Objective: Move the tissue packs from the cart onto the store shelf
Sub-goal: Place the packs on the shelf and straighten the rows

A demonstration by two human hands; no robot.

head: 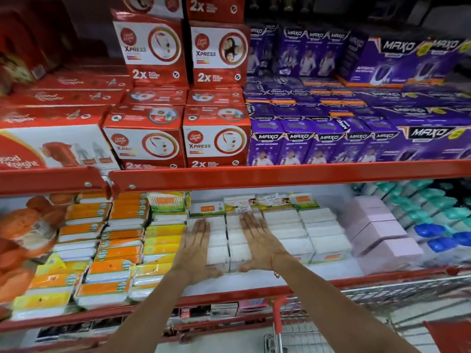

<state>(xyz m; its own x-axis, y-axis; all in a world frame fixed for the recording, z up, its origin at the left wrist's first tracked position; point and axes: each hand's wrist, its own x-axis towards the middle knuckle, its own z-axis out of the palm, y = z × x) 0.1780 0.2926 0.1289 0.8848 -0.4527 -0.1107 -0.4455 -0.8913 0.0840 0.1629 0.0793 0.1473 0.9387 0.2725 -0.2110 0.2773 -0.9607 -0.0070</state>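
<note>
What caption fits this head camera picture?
Both hands, left and right, flat on white tissue packs on the shelf.

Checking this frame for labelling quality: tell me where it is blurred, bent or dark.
Head view: wide-angle bending curves the red shelf rail; the orange packs at far left smear with blur; the top right corner is dark; both hands, left hand and right hand, and the white tissue packs are fairly sharp and evenly lit.

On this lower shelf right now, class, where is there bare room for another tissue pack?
A bare white strip runs along the front, between the white tissue packs and the red shelf lip, widening toward the pink boxes. The orange and yellow packs left of the hands are crowded.
</note>
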